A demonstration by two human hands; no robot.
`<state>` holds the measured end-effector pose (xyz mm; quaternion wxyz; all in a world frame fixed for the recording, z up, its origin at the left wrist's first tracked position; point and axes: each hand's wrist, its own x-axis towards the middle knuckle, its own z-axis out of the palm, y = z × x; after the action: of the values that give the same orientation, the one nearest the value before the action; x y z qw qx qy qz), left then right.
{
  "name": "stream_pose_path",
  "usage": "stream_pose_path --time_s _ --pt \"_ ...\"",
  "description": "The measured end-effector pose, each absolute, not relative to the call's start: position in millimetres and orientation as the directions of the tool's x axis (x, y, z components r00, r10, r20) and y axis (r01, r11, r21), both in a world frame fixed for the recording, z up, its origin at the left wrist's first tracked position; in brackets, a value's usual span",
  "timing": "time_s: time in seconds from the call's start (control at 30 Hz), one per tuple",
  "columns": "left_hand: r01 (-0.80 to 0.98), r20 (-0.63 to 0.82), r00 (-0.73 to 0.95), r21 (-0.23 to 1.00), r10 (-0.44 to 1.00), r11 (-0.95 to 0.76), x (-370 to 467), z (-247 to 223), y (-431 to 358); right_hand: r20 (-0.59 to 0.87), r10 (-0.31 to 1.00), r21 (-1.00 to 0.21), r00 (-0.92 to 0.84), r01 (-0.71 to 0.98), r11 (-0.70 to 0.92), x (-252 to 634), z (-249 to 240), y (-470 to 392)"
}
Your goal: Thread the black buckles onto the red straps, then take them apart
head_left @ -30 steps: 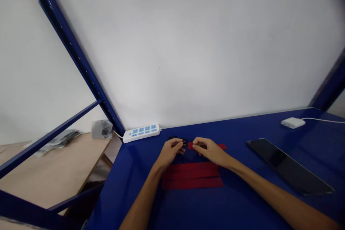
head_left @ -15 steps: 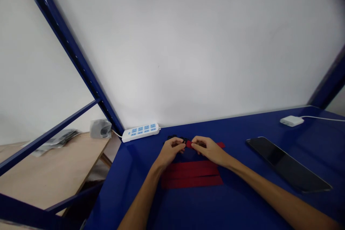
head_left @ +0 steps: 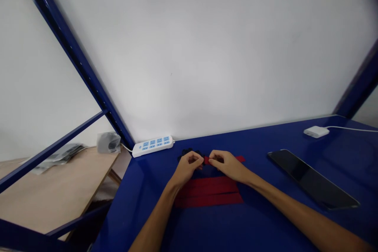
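My left hand (head_left: pixel 186 165) pinches thumb to forefinger on what seems to be a small black piece (head_left: pixel 204 159), largely hidden by the fingertips. My right hand (head_left: pixel 226 164), also closed in a pinch, holds a red fabric strip (head_left: pixel 241 159) whose far end sticks out to the right behind the knuckles. A short bit of that strip shows between the two hands, meeting the black piece. Behind my left hand lies a cluster of small black pieces (head_left: pixel 186 152), too small to name. Nearer my body, several red strips (head_left: pixel 211 192) lie flat, side by side.
The blue table (head_left: pixel 251 224) meets a white wall. A white power strip (head_left: pixel 152 145) sits at its back left. To the right are a dark tablet-like slab (head_left: pixel 313 179) and a white adapter (head_left: pixel 315 131) with a cable. Further left, a wooden table (head_left: pixel 59 189) bears plastic bags.
My hands stay close together at nearly the same spot, with small finger shifts. Slightly more of the black cluster shows behind my left hand. The whole view has shifted a little.
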<state>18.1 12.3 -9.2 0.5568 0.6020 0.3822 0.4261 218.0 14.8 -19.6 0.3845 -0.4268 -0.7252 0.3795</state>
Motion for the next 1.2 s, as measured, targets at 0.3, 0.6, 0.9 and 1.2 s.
stream_pose_path --time_s 0.3,0.6,0.9,1.2 --pt "-0.113 0.053 0.386 0.994 0.921 -0.01 18.1 -13.2 13.1 0.206 0.863 -0.912 -0.461 0.229 0.34 217.1 -8.8 8.1" --pt "-0.278 0.031 0.392 0.957 0.919 0.086 20.7 -11.4 9.4 0.232 0.854 -0.925 -0.466 0.165 0.341 219.5 -9.0 10.2" --pt "-0.256 -0.011 0.466 0.955 0.885 0.147 18.0 -12.7 8.0 0.189 0.827 -0.927 -0.53 0.182 0.328 220.2 3.7 2.4" --pt "-0.361 -0.025 0.467 0.907 0.884 0.216 20.3 -14.8 8.5 0.202 0.828 -0.968 -0.524 0.024 0.251 216.7 -4.0 7.6"
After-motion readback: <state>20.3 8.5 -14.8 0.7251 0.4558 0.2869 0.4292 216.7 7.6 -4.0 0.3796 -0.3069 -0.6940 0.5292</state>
